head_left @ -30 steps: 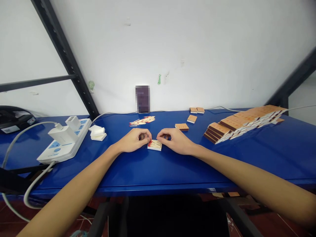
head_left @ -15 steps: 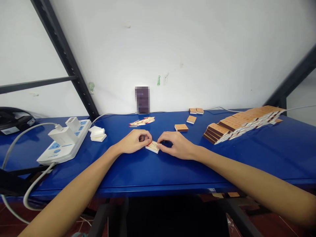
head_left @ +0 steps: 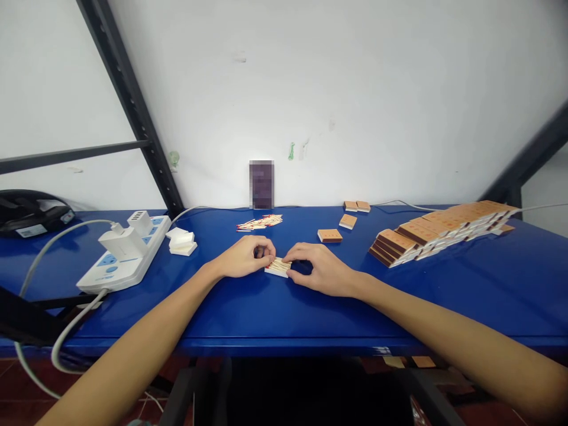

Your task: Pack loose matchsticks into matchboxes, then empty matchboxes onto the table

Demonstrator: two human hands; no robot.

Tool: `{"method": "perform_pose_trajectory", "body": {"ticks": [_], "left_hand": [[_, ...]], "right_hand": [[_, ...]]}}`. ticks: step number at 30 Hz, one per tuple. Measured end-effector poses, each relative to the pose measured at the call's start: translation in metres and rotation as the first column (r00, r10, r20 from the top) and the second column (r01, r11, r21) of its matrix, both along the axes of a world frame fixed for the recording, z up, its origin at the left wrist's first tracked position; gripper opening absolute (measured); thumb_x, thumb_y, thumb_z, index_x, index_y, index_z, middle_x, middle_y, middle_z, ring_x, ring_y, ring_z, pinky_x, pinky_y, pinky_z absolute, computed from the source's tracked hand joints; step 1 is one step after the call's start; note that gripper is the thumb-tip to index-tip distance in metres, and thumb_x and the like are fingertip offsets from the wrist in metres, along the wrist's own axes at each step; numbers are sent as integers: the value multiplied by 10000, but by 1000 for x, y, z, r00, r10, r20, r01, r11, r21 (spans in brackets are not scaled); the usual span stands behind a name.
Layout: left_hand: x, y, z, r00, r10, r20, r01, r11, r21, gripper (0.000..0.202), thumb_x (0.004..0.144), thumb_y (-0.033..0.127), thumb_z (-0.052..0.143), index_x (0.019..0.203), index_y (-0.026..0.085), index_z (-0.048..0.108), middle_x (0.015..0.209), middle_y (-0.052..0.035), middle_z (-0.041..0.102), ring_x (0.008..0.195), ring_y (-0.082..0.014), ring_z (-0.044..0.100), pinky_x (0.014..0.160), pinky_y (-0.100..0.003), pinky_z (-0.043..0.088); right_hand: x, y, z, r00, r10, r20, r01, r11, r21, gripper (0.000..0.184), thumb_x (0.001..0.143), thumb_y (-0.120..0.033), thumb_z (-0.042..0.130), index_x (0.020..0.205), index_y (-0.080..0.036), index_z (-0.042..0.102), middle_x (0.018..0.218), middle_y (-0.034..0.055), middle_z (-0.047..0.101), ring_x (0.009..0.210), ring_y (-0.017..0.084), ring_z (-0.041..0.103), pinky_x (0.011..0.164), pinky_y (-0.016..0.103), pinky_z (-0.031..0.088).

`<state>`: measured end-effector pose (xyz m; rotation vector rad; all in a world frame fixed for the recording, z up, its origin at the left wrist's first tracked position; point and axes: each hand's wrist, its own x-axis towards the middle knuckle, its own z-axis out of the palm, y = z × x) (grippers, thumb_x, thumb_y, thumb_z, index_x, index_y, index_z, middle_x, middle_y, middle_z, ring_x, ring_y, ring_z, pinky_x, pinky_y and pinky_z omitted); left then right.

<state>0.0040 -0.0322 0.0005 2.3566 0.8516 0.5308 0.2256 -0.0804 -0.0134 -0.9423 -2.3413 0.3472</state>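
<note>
Blue table [head_left: 226, 322] carries a stack of matchboxes [head_left: 432, 228] on the right. At its middle, the right hand's [head_left: 326, 269] thumb and forefinger stand apart; the left hand's [head_left: 242, 257] nearly meet. Whether either clamps, I cannot tell. Between them sits a white tray [head_left: 276, 273] of matches [head_left: 280, 264].

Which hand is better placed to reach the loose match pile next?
Probably your left hand: the match pile lies just beyond it, while your right hand is farther off, at the right end of the white tray.
</note>
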Motion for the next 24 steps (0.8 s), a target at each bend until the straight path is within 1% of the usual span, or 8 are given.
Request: {"method": "perform_pose_trajectory", "body": {"ticks": [6, 9, 12, 16, 19, 20, 22, 24], "left_hand": [[0, 0, 1, 1000, -13, 25, 14, 999, -41, 111, 817, 224, 533, 865, 163, 613, 710, 11, 579, 615, -105, 473, 585, -222, 378], [0, 0, 2, 999, -32, 24, 33, 999, -21, 97, 816, 225, 534, 831, 161, 605, 737, 8, 585, 629, -104, 472, 601, -227, 378], [0, 0, 3, 999, -51, 5, 51, 999, 1, 105, 817, 229, 538, 823, 160, 617, 791, -2, 603, 662, -109, 476, 627, -238, 385], [0, -1, 4, 998, -56, -24, 57, 998, 27, 98, 804, 243, 570, 829, 165, 625, 808, 1, 591, 680, -112, 465, 643, -243, 392], [1, -1, 4, 998, -50, -35, 52, 998, 41, 82, 796, 233, 580, 824, 167, 621, 790, 8, 578, 673, -109, 456, 643, -240, 392], [1, -1, 4, 998, -48, -36, 49, 998, 46, 80, 795, 230, 581, 826, 168, 621, 790, 8, 576, 672, -109, 456, 645, -240, 394], [1, -1, 3, 999, -40, -31, 42, 997, 65, 84, 794, 236, 583, 826, 171, 626, 809, 3, 573, 683, -110, 466, 655, -241, 401], [1, 0, 2, 999, -29, -17, 30, 996, 87, 95, 791, 250, 589, 821, 171, 632, 842, -9, 576, 707, -116, 485, 672, -246, 410]], "right_hand": [[-2, -1, -2, 999, -30, 31, 31, 999, -23, 248, 851, -237, 557, 1049, -217, 706, 1032, 74, 650, 922, 201, 602, 843, 357, 483], [-1, -1, -4, 998, -44, 40, 44, 999, -20, 269, 853, -228, 550, 1080, -218, 694, 1040, 75, 638, 952, 205, 584, 865, 368, 472], [-1, -1, -5, 999, -48, 1, 48, 998, -33, 278, 860, -242, 552, 1107, -210, 676, 1024, 67, 643, 945, 194, 583, 856, 352, 466], [-3, -1, -2, 995, -52, -84, 48, 998, -51, 233, 868, -353, 575, 1018, -205, 674, 972, 52, 656, 864, 173, 596, 778, 320, 466], [-6, -1, -1, 993, -73, -90, 68, 996, -58, 264, 827, -436, 622, 949, -205, 655, 915, 42, 656, 811, 173, 588, 730, 315, 457], [-7, -1, -1, 993, -82, -88, 77, 995, -57, 266, 817, -443, 631, 935, -205, 648, 900, 39, 655, 802, 174, 585, 723, 314, 455], [-8, 0, -2, 991, -89, -96, 85, 995, -54, 222, 820, -398, 629, 923, -202, 635, 884, 34, 654, 793, 170, 581, 715, 307, 452], [-9, 2, -4, 989, -87, -118, 81, 995, -55, 152, 834, -314, 604, 925, -195, 630, 876, 31, 655, 786, 160, 583, 710, 297, 453]]}}
